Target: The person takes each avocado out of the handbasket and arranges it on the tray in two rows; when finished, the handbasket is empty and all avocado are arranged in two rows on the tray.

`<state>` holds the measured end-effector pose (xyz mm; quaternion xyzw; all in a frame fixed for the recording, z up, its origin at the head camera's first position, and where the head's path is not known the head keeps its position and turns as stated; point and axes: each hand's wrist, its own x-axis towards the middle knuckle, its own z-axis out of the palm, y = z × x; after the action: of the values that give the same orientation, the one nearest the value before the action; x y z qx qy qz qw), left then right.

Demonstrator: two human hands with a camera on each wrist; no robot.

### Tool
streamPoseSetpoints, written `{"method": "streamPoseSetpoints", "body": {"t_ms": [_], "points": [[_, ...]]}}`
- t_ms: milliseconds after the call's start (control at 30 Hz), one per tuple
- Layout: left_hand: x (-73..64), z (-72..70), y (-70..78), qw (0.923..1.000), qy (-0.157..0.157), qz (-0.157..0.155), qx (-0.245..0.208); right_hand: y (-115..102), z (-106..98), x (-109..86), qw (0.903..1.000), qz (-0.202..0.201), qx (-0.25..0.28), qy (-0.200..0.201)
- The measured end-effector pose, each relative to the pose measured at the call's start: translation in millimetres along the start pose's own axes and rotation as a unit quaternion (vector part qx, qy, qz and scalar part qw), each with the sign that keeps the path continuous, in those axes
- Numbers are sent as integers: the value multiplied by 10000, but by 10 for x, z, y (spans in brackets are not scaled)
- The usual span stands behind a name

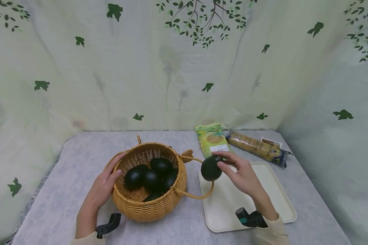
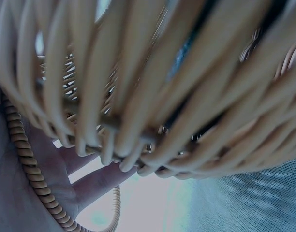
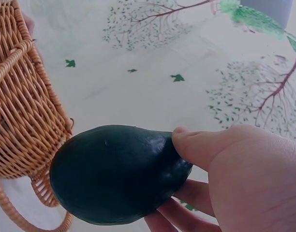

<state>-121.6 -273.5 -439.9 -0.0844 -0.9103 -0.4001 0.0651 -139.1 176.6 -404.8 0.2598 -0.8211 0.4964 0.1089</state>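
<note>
My right hand [image 1: 240, 173] pinches a dark green avocado [image 1: 211, 168] between thumb and fingers. It hangs just right of the wicker basket, overlapping the looped handle in the head view. In the right wrist view the avocado [image 3: 114, 174] lies sideways, its narrow end toward the thumb. My left hand [image 1: 102, 187] grips the left rim of the wicker basket [image 1: 147, 212]. In the left wrist view its fingers [image 2: 102, 181] show beyond the basket's weave [image 2: 153, 96], partly hidden by it. Several dark avocados [image 1: 151, 178] lie inside the basket, which tips slightly toward me.
A white tray [image 1: 233, 207] lies under and beside my right hand. Behind it are a green-yellow bag [image 1: 213, 137] and a long clear pack of pasta [image 1: 257, 146]. The basket's right handle [image 1: 199, 196] reaches over the tray's edge. A printed curtain [image 1: 178, 85] stands behind the table.
</note>
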Motion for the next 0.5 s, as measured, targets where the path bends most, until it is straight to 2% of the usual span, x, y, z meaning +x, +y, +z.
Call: {"method": "streamPoseSetpoints", "body": {"t_ms": [233,500], "points": [[8,15,1,10000,-15,54,-31,70,-101,-41,9994,36,-329,135],[3,6,-9,10000,-13,16,-24,140,-173,-29,9990,101,-408,153]]}}
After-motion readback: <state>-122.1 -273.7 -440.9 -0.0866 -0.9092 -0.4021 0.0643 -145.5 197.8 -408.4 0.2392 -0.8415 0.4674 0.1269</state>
